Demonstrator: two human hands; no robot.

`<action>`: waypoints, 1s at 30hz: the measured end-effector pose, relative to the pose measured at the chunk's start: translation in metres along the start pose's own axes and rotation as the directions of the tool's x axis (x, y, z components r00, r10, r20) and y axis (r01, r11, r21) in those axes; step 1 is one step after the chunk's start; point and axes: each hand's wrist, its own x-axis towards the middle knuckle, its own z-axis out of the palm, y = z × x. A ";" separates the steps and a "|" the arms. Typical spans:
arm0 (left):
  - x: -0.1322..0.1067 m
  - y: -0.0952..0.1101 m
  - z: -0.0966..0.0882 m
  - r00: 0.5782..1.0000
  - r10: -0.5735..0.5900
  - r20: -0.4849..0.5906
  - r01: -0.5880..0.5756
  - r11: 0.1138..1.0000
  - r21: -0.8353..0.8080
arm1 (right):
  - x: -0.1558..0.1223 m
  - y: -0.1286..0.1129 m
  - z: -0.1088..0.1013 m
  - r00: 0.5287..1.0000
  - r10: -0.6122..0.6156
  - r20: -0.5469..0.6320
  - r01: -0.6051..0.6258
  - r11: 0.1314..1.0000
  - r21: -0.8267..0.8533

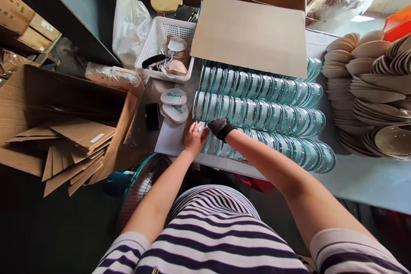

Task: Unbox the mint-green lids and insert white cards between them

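Observation:
Round, shiny teal-rimmed pieces (pixel 257 110) stand on edge, packed in long rows on the table. My bare left hand (pixel 194 140) is at the left end of the nearest row, its fingers and thumb bent around the end piece. In a dark patterned glove, my right hand (pixel 220 128) reaches over the same row and meets the left thumb. Its fingers are pressed together at the end piece, and their tips are partly hidden. Just left of the rows lie two small stacks of white oval cards (pixel 174 96) printed with "beauty".
A cardboard sheet (pixel 250 34) covers the back rows. Behind the cards stands a white basket (pixel 189 78) with small items. A black phone (pixel 152 117) lies left. An open carton (pixel 126 113) holds flat cardboard. Stacked oval pieces (pixel 372 90) stand right. A fan (pixel 141 180) is below.

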 end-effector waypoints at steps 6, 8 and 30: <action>0.002 0.003 0.000 0.999 -0.020 0.032 0.020 1.000 0.013 | -0.061 -0.020 0.091 0.993 0.105 -0.048 -0.097 0.985 0.140; 0.003 0.003 0.000 0.999 -0.020 0.036 0.019 0.999 0.027 | -0.068 -0.035 0.119 0.997 0.074 -0.031 -0.068 0.982 0.175; -0.006 0.038 0.015 0.963 0.115 0.244 -0.214 0.878 0.428 | 0.022 0.079 0.005 0.981 0.072 0.179 -0.107 0.974 0.198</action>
